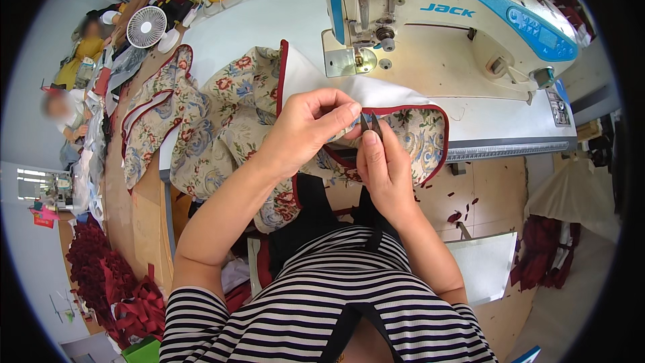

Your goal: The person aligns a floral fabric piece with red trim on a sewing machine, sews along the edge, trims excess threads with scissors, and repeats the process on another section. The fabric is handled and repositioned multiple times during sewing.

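My left hand [306, 124] pinches a small section of a floral fabric piece [232, 94] between thumb and fingers, close to its dark red bound edge and white lining [316, 81]. My right hand [386, 168] grips small dark thread snips [368, 125], their blades pointing up right beside my left fingertips. The fabric drapes over the front of the white sewing table and down toward my lap, with another part spread to the left.
A sewing machine [443, 7] stands just beyond my hands. A white fan [144, 27] is at the upper left. Two other people [87, 54] are at a cluttered bench along the left. Red fabric strips [107, 275] pile lower left; scraps lie on the tiled floor [490, 195].
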`<action>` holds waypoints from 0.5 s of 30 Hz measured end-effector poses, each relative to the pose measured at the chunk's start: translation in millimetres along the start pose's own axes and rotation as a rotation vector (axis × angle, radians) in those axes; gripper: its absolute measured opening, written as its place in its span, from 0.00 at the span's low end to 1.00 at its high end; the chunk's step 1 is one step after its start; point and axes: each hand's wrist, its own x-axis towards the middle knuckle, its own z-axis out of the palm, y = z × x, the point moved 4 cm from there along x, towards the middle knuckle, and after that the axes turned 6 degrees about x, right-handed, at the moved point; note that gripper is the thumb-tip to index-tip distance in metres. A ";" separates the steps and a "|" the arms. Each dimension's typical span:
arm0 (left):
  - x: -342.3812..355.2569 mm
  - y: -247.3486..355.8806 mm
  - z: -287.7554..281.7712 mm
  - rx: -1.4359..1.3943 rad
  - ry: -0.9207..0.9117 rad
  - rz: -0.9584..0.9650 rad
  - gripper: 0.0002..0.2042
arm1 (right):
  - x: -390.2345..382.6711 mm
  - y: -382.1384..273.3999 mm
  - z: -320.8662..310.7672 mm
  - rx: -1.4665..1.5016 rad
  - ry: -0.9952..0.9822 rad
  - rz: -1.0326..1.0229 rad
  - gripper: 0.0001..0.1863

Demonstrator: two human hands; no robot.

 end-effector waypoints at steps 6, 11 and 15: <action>0.2 -1.0 -0.2 0.020 -0.019 -0.011 0.08 | 1.5 0.6 -1.4 0.209 -0.031 0.056 0.17; 0.6 -6.2 -2.4 0.026 -0.013 0.025 0.08 | 4.1 8.8 -1.3 0.527 -0.094 0.233 0.23; 2.6 -8.7 1.0 0.018 -0.102 0.061 0.09 | 3.5 14.7 -2.6 0.545 -0.091 0.221 0.23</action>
